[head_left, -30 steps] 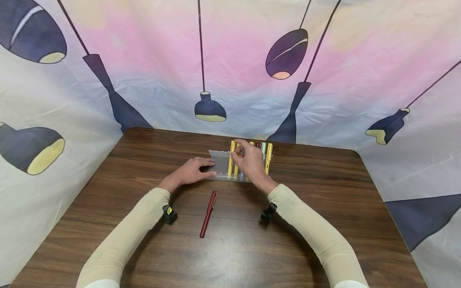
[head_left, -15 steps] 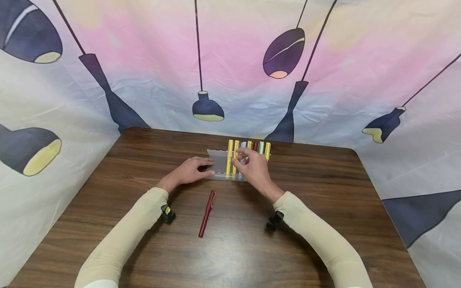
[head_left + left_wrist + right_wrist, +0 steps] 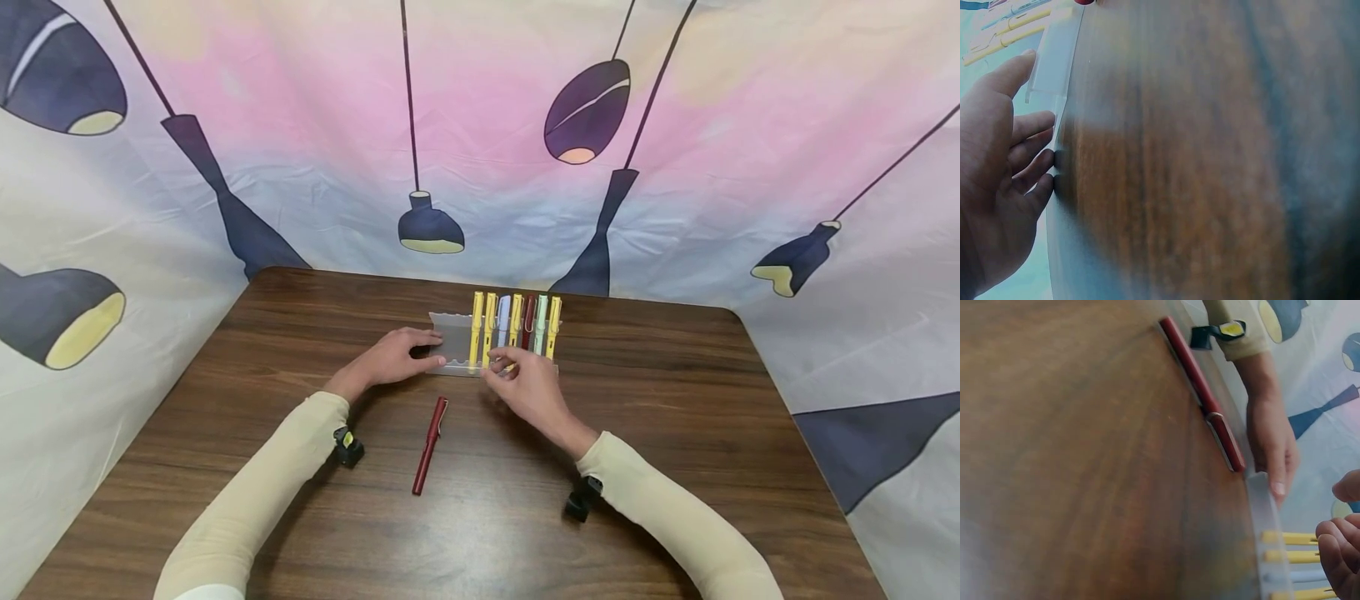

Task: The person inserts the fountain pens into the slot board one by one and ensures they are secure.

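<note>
A clear plastic pen stand (image 3: 452,340) sits near the back of the table. Several pens lean in its right part: yellow pens (image 3: 476,325), a pale blue pen (image 3: 504,319), a dark red pen (image 3: 529,313) and a mint green pen (image 3: 541,321). My left hand (image 3: 390,357) touches the stand's left end, fingers extended and thumb apart. Just in front of the pens hovers my right hand (image 3: 531,390), fingers loosely bent, holding nothing; it covers the lower ends of some pens. A red pen (image 3: 430,446) lies on the table between my forearms.
The brown wooden table (image 3: 660,375) runs back to a printed fabric backdrop (image 3: 322,125) with painted lamps. Small black wrist cameras (image 3: 349,447) are strapped over both sleeves.
My right hand has drawn back from the pens' upper ends toward me, uncovering the row. My left hand stays at the stand, and the loose red pen has not moved.
</note>
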Available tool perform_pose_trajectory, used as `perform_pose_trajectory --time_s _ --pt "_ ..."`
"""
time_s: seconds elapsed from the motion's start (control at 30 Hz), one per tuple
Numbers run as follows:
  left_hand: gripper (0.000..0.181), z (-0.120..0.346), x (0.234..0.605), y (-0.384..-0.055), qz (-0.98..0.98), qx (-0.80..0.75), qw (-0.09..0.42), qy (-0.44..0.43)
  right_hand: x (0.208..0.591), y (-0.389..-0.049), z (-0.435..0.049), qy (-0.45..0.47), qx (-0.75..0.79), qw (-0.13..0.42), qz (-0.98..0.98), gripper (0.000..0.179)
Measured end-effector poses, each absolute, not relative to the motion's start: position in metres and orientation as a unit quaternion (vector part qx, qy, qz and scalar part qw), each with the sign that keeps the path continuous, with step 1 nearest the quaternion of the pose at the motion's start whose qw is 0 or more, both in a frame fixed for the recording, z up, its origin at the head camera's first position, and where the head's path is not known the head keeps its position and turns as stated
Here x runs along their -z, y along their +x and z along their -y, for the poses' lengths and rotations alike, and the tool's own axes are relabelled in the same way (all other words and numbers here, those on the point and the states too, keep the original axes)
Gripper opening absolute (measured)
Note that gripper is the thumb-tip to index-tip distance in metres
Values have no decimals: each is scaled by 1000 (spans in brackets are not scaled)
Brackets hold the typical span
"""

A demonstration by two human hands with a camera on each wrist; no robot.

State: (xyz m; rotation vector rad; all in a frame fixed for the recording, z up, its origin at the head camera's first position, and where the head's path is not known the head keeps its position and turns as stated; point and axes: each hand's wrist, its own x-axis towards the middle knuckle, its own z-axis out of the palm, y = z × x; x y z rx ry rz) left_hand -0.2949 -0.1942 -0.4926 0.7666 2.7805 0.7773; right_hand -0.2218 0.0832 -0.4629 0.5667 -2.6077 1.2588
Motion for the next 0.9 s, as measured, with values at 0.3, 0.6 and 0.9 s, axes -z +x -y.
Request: perform_pose_trajectory --time_s 0.3,0.6,0.9 --pt "68 194 492 -294 -928 -262 80 253 482 -202 -87 202 -428 41 880 34" --pt "66 194 490 -291 -925 -260 69 267 492 -188 -77 212 -430 -2 878 37" --pt "64 193 489 -292 -926 -262 74 262 498 -185 -61 228 -432 -24 872 41"
